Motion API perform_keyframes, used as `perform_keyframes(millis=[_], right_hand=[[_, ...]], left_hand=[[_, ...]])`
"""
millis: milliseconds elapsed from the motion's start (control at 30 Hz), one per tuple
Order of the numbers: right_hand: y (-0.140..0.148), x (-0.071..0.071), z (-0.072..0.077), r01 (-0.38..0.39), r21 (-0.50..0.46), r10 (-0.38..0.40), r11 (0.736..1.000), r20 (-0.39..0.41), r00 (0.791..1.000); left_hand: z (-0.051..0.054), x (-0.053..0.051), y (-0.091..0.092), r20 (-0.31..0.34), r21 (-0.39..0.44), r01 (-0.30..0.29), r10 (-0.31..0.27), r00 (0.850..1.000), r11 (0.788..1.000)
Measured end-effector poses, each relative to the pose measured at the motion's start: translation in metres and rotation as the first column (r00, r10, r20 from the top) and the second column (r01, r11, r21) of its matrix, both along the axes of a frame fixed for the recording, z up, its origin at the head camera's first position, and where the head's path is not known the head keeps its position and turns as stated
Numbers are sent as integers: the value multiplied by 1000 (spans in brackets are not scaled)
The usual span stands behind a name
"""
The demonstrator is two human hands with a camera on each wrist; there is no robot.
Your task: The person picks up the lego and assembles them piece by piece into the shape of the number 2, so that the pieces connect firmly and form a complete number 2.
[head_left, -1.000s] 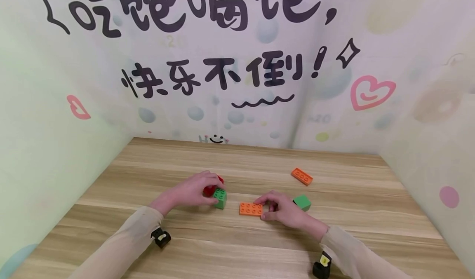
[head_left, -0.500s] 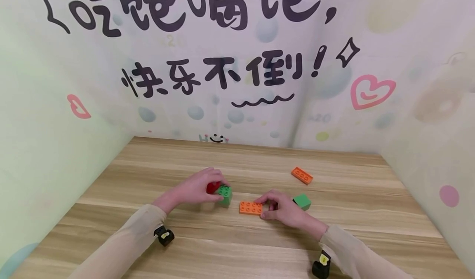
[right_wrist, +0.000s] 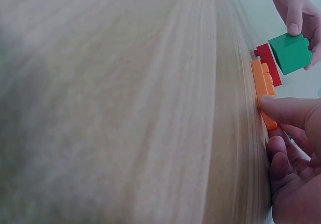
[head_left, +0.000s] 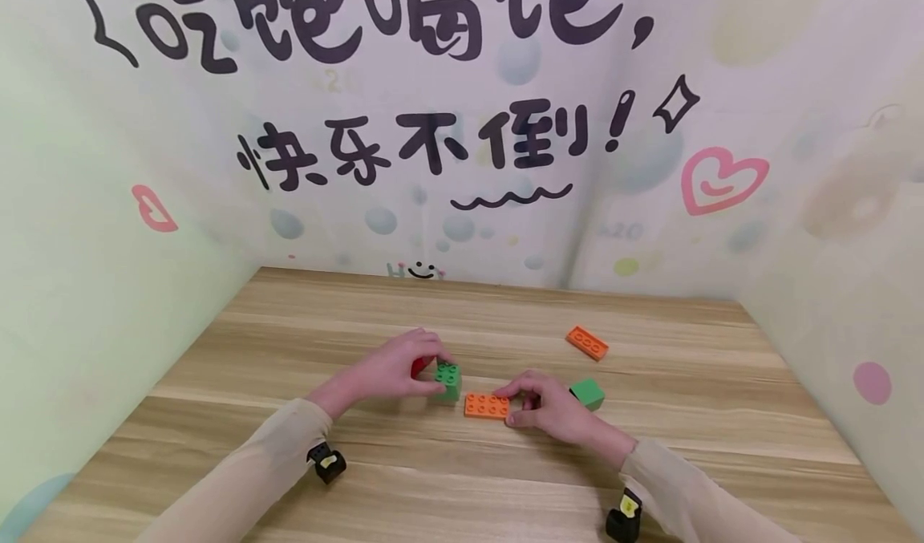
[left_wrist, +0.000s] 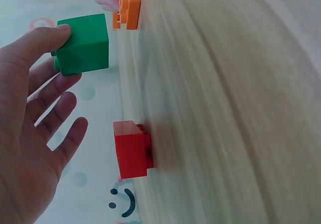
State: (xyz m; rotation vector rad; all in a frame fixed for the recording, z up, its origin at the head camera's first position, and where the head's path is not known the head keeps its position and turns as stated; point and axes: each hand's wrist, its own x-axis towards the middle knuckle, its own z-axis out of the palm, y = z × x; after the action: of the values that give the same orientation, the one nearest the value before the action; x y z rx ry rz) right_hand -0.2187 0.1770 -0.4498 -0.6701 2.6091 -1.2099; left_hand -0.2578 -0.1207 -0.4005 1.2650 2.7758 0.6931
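Observation:
My left hand [head_left: 395, 365] pinches a green toy brick [left_wrist: 84, 44] between thumb and fingertips, held above the table and slightly tilted in the right wrist view. Just right of it in the head view, a flat orange brick [head_left: 487, 406] lies studs up on the table. My right hand [head_left: 552, 408] grips this brick's right end, thumb on the near side and fingers on the far side. A red brick [left_wrist: 131, 149] lies on the table beyond the left hand, its studs sideways; in the head view the hand mostly hides it.
Behind the right hand, a second green brick [head_left: 588, 394] lies on the wooden table [head_left: 404, 479]. Farther back is another orange brick [head_left: 588, 342], its hollow underside up. A printed cloth wall [head_left: 462, 238] borders the table's far edge.
My left hand has lifted the green brick and carried it rightward, closer to the flat orange brick. The red brick stays behind. My right hand keeps its place on the orange brick.

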Motion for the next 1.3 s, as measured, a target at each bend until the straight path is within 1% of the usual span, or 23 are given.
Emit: perform_keyframes(millis=[167, 367, 600, 700, 900, 1000, 1200, 1300], right_hand=[[0, 0, -1, 1, 3, -1, 1000, -1, 1000], [1, 0, 0, -3, -7, 3, 1000, -2, 1000], [0, 2, 3, -8, -38, 8, 999, 7, 1000], [0, 2, 4, -2, -33, 2, 999, 5, 1000], [-2, 2, 3, 15, -7, -15, 1000, 11, 1000], [-2, 2, 2, 24, -1, -24, 1000, 21, 999], [-3, 2, 3, 30, 1, -30, 1000, 17, 999], [-3, 2, 3, 36, 4, -36, 999, 17, 999]], left_hand=[[-4, 0, 4, -16, 23, 10, -10, 1000, 1000], [-8, 3, 9, -32, 30, 4, -3, 999, 1000], [-12, 7, 16, -8, 60, -4, 4, 1000, 998], [-14, 8, 19, 10, 67, -12, 11, 1000, 998], [-16, 10, 25, 42, 88, -1, -3, 999, 996], [-16, 11, 27, 45, 94, -5, 1, 999, 996], [-18, 13, 30, 52, 98, -15, 10, 999, 995], [-19, 13, 32, 44, 103, -11, 6, 999, 995]])
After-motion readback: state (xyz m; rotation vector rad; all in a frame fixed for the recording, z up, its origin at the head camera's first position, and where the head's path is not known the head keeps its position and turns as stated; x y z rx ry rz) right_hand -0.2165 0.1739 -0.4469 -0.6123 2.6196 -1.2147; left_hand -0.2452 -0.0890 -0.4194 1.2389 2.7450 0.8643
